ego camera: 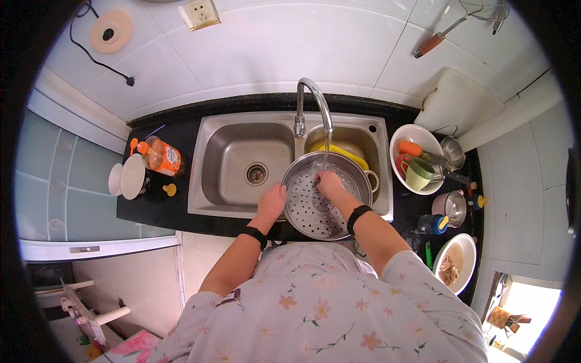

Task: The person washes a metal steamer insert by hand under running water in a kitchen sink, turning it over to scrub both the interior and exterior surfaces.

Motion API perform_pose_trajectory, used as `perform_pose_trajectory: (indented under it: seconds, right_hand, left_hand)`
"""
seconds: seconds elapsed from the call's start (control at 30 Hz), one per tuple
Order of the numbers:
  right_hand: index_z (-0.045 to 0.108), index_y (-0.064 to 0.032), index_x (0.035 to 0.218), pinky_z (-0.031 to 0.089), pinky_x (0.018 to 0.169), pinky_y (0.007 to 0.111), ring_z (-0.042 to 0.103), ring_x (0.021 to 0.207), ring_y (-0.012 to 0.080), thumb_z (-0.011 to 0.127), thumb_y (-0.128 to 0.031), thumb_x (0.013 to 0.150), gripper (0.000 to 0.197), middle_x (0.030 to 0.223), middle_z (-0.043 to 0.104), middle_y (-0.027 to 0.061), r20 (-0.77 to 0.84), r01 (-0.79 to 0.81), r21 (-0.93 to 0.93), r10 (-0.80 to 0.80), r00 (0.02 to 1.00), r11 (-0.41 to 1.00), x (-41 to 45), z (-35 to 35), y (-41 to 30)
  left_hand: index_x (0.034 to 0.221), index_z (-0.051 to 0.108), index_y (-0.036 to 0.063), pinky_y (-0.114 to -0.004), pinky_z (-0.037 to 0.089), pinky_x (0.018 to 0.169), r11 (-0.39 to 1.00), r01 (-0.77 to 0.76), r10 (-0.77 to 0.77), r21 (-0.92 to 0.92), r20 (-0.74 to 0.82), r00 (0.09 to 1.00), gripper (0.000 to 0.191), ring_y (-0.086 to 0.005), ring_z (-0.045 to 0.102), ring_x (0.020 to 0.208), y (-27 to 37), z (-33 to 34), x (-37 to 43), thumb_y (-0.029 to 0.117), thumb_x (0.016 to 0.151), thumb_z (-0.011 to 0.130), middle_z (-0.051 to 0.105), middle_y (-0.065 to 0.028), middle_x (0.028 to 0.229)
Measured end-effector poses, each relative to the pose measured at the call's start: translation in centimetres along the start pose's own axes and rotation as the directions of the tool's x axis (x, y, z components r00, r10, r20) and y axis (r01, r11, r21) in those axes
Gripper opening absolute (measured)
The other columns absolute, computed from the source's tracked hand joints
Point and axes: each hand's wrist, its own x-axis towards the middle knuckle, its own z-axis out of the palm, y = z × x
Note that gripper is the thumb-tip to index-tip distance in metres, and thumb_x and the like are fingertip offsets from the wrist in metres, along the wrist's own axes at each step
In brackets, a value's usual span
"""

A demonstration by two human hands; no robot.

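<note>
A round stainless steel steamer basket [305, 212] with a perforated bottom leans over the front of the right sink bowl. My left hand [272, 201] grips its left side at the rim. Inside, my right hand [331, 184] has its fingers curled low over the holes; whether they hold something small is hidden. Water runs from the curved chrome faucet [320, 97] into the basket, just behind that hand. A loop handle [374, 180] sticks out on the basket's right. Behind it, a yellow item [347, 155] lies partly hidden in the right bowl [370, 140].
The left sink bowl [227, 149] adjoins the basket. Left on the black counter stand an orange-labelled bottle [165, 156] and white bowls [133, 177]. At right are a white basin [399, 136] with cups, a small pot [449, 208], a blue-lidded jar [433, 224] and a meat-filled bowl [467, 258].
</note>
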Motion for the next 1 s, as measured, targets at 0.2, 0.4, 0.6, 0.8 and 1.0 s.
perform_pose_trajectory:
  seconds: [0.2, 0.4, 0.6, 0.8, 1.0]
  right_hand:
    - [0.05, 0.0007, 0.095, 0.049, 0.063, 0.032, 0.057, 0.072, 0.0206, 0.06, -0.002, 0.075, 0.023, 0.08, 0.057, 0.0102, -0.452, 0.148, 0.846, 0.541, 0.709, 0.512, 3.1, 0.7, -0.7]
    - [0.059, -0.0032, 0.087, 0.048, 0.065, 0.036, 0.059, 0.071, 0.0268, 0.065, -0.007, 0.07, 0.019, 0.081, 0.061, 0.0152, -0.655, 0.213, 0.495, 0.201, 0.728, 0.842, 3.4, -0.2, -5.5]
    - [0.057, -0.0026, 0.085, 0.046, 0.073, 0.04, 0.056, 0.079, 0.0333, 0.063, -0.004, 0.067, 0.019, 0.084, 0.059, 0.0168, -0.557, 0.323, 0.506, 0.016, 0.831, 0.8, -1.5, 1.3, -9.2]
    - [0.057, -0.0021, 0.084, 0.045, 0.074, 0.04, 0.055, 0.082, 0.0346, 0.061, -0.004, 0.068, 0.016, 0.084, 0.056, 0.0177, -0.799, 0.264, 0.279, 0.071, 0.597, 0.923, 0.4, -1.9, -4.5]
    - [0.062, -0.0006, 0.083, 0.047, 0.072, 0.038, 0.059, 0.078, 0.0339, 0.061, -0.009, 0.07, 0.015, 0.081, 0.061, 0.0185, -0.507, 0.169, 0.484, 0.117, 0.854, 0.859, 0.8, 0.5, -8.5]
  left_hand:
    - [0.091, 0.048, 0.002, -0.051, 0.041, 0.069, 0.996, 0.09, -0.087, -0.022, 0.102, 0.991, 0.031, -0.0433, 0.053, 0.078, 1.0, -0.6, 0.0, 0.032, 0.088, 0.04, 0.057, -0.0244, 0.083]
    - [0.095, 0.049, 0.0041, -0.052, 0.043, 0.068, 0.999, 0.033, -0.035, 0.019, 0.129, 0.991, 0.031, -0.0427, 0.055, 0.077, 0.7, -0.4, -0.1, 0.033, 0.088, 0.04, 0.058, -0.0242, 0.082]
    - [0.101, 0.049, 0.0058, -0.052, 0.045, 0.066, 0.995, 0.082, -0.09, 0.06, 0.155, 0.984, 0.031, -0.0426, 0.057, 0.074, 0.8, -0.8, -0.1, 0.032, 0.088, 0.04, 0.06, -0.0238, 0.078]
    - [0.097, 0.047, 0.0034, -0.053, 0.043, 0.066, 0.999, 0.052, -0.051, -0.012, 0.108, 0.993, 0.031, -0.0444, 0.055, 0.075, 0.9, -0.8, 0.0, 0.032, 0.09, 0.037, 0.058, -0.0261, 0.079]
    - [0.094, 0.048, 0.0039, -0.052, 0.043, 0.063, 0.999, 0.037, -0.038, 0.012, 0.091, 0.995, 0.027, -0.0434, 0.056, 0.072, 0.8, 0.4, 0.4, 0.03, 0.089, 0.04, 0.058, -0.0245, 0.074]
